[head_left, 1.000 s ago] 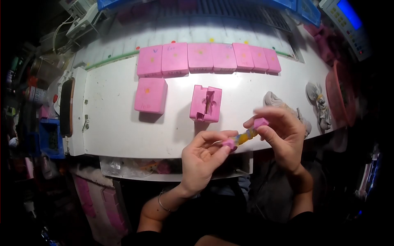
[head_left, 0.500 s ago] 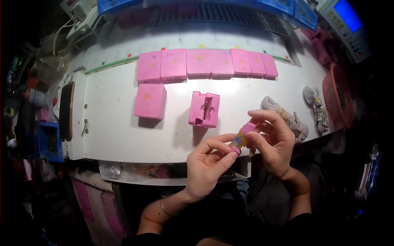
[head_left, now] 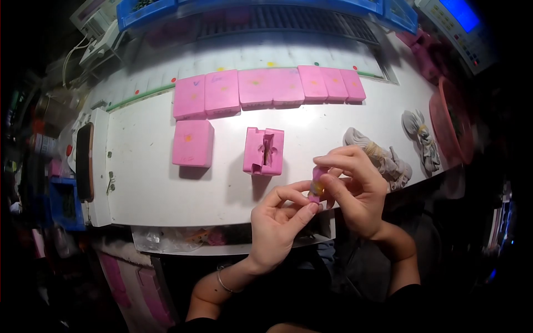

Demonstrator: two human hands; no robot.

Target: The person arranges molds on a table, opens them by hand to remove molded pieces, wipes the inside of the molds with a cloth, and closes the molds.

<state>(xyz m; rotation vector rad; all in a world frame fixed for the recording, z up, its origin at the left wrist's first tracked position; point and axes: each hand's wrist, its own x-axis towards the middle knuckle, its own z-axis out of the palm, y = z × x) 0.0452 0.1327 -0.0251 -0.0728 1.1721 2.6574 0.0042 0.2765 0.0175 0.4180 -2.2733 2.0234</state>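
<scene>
Near the table's front edge, my left hand (head_left: 280,222) pinches the lower pink end of a small piece with a yellow and bluish middle (head_left: 317,186). The fingers of my right hand (head_left: 358,191) are closed on its upper pink end. The piece stands nearly upright between the fingertips, partly covered by them. Up and to the left of the hands, a pink block with a carved hollow and notches (head_left: 264,151) sits on the white table (head_left: 150,194). Further left is a plain pink block with a yellow mark (head_left: 192,144).
A row of several pink blocks (head_left: 255,89) spans the back. To the right lie grey bundles tied with bands (head_left: 380,158) and a reddish basin (head_left: 452,122). A phone (head_left: 85,161) rests at the left edge. Blue trays (head_left: 266,8) hang over the back.
The multicoloured piece has turned from slanted to nearly upright, and my right hand has come closer to my left. The camera view has shifted, moving the blocks left in the picture.
</scene>
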